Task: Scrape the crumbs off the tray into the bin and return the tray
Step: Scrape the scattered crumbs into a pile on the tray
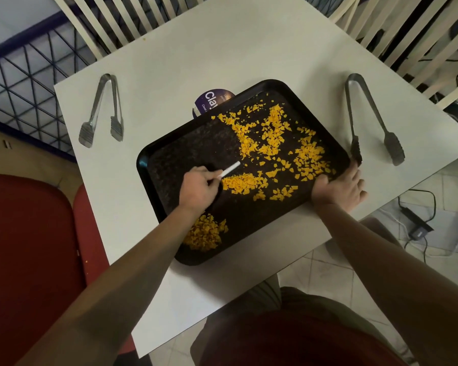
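A black tray lies on the white table, scattered with yellow crumbs. A gathered heap of crumbs sits in the tray's near left corner. My left hand grips a scraper with a white blade, whose edge rests on the tray beside a band of crumbs. My right hand holds the tray's right rim, thumb inside, fingers over the edge. A red bin stands at the left, below the table edge.
Two metal tongs lie on the table, one pair at the left and one at the right, the latter close to the tray's corner. A purple-labelled container peeks out behind the tray. White slatted chairs stand beyond the table.
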